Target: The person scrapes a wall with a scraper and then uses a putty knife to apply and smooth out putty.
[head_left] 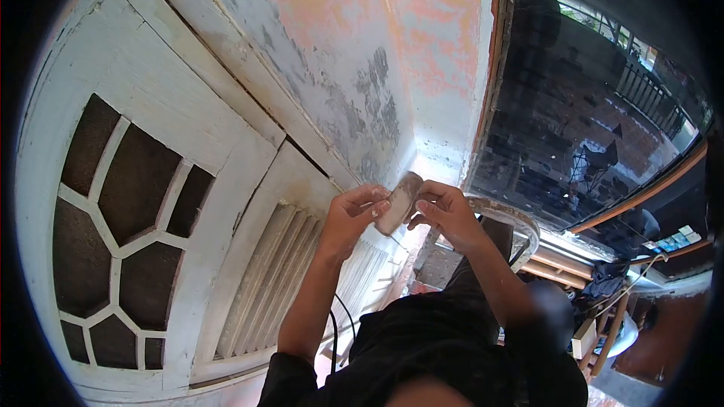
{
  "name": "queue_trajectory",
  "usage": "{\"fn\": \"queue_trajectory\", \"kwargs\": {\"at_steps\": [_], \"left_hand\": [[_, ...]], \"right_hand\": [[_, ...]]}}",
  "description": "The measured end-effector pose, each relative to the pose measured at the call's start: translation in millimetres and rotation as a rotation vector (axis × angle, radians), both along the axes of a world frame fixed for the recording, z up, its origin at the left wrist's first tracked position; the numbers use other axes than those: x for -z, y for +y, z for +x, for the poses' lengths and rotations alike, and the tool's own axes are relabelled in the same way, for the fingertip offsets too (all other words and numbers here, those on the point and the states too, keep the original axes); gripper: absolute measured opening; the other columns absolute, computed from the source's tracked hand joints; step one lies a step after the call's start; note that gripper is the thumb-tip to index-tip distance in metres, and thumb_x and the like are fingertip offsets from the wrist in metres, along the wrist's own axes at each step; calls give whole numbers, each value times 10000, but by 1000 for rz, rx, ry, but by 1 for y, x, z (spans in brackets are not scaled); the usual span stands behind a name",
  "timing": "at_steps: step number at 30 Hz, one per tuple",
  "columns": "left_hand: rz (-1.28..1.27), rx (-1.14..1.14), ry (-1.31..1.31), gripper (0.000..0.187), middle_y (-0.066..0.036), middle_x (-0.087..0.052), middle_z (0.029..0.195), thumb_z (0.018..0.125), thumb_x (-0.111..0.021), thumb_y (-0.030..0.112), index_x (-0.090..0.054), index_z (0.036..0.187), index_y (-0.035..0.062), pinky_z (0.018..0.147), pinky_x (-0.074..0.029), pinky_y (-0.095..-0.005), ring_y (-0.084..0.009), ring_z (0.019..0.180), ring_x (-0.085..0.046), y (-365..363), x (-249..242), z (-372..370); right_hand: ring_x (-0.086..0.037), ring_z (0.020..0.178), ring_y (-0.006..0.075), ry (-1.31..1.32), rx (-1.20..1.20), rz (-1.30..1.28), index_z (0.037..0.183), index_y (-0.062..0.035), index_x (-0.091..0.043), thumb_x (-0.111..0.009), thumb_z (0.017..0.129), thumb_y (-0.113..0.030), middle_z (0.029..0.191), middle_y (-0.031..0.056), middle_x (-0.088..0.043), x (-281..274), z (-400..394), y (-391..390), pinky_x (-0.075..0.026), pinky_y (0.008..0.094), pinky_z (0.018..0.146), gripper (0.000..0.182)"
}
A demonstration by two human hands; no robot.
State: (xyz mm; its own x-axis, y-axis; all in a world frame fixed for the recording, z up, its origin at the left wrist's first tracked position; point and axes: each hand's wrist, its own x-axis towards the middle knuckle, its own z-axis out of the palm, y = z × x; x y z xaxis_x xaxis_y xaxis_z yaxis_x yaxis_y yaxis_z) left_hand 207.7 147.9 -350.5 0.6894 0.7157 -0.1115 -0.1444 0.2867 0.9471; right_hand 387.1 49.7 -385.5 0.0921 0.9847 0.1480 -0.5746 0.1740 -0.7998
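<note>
A small dusty rectangular block (400, 203), pale on its face and brown at its upper end, is held up between my two hands. My left hand (354, 215) pinches its left edge with thumb and fingers. On the other side my right hand (445, 212) has its fingers curled in at the right edge of the block. White dust coats the fingertips of both hands. Behind the block is a wall corner with patchy white, grey and pink paint (362, 105). I cannot make out whether the block is wrapped in something.
A white wooden door (204, 128) with dark panes and louvres stands on the left. At the right is a large dark glass pane (558, 113) in a brown frame. A curved pale rim (520, 218) is near my right forearm. Wooden pieces (584, 339) lie lower right.
</note>
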Motion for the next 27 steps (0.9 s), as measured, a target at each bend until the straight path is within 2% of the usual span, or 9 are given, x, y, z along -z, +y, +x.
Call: {"fn": "queue_trajectory", "kwargs": {"at_steps": [3, 6, 8, 12, 13, 14, 18, 24, 27], "left_hand": [[264, 2, 108, 174, -86, -652, 960, 838, -637, 37, -628, 995, -37, 784, -485, -270, -134, 882, -598, 0, -12, -4], [465, 89, 137, 176, -85, -668, 932, 833, -629, 20, -647, 1003, -20, 789, -481, -276, -142, 880, -605, 7, -19, -12], [794, 146, 257, 205, -85, -673, 901, 805, -634, 8, -654, 1008, 25, 753, -481, -282, -163, 825, -624, 10, -28, -17], [1107, 173, 331, 222, -93, -663, 875, 780, -644, 18, -661, 996, 66, 710, -478, -299, -204, 779, -630, 16, -38, -25], [1166, 226, 373, 207, -92, -659, 870, 778, -644, 26, -663, 980, 68, 708, -475, -308, -223, 785, -625, 21, -36, -30], [1222, 280, 417, 192, -92, -655, 866, 776, -645, 34, -666, 963, 70, 705, -473, -318, -241, 791, -620, 24, -35, -34], [1075, 333, 414, 286, -96, -655, 905, 734, -675, 7, -652, 1012, 67, 718, -477, -305, -223, 824, -624, 22, -40, -46], [1024, -129, 367, 436, -104, -620, 1003, 736, -721, 122, -575, 1142, 57, 739, -462, -319, -224, 870, -579, -2, -63, -69], [1266, -513, 431, 367, -117, -612, 1005, 746, -690, 129, -590, 1081, 16, 827, -439, -369, -265, 925, -567, -20, -72, -117]], "right_hand": [[-627, 858, 207, -104, -92, -26, 1107, 37, -527, -569, 915, -262, 985, 125, -610, -4, 6, -2, -554, 343, 703, 357], [-623, 876, 254, 33, -306, 30, 1146, -5, -490, -461, 932, -446, 1040, 144, -582, -3, 5, 2, -553, 384, 692, 492], [-618, 888, 289, 229, -507, -93, 1173, -35, -460, -346, 917, -573, 1079, 167, -546, -3, -3, 7, -552, 408, 688, 607], [-589, 721, 240, 183, -604, -181, 1201, -78, -428, -322, 932, -565, 1035, 167, -550, 11, -32, 13, -512, 341, 596, 566], [-488, 598, 173, 208, -579, -217, 1213, -81, -420, -340, 949, -524, 914, 128, -544, 13, -41, 12, -415, 288, 510, 522], [-488, 598, 173, 203, -591, -218, 1213, -81, -420, -340, 949, -524, 914, 128, -544, 16, -46, 10, -415, 288, 510, 522], [-290, 565, 113, 326, -636, -238, 1276, -78, -383, -361, 981, -404, 743, 24, -401, 16, -66, -1, -285, 250, 512, 440], [-301, 630, 110, 453, -456, -159, 1425, -90, -242, -356, 997, -326, 727, -13, -311, 12, -75, -12, -304, 259, 552, 502], [-310, 603, 100, 226, -177, -132, 1421, -80, -280, -395, 990, -305, 721, -17, -316, 4, -68, -7, -333, 259, 557, 499]]}}
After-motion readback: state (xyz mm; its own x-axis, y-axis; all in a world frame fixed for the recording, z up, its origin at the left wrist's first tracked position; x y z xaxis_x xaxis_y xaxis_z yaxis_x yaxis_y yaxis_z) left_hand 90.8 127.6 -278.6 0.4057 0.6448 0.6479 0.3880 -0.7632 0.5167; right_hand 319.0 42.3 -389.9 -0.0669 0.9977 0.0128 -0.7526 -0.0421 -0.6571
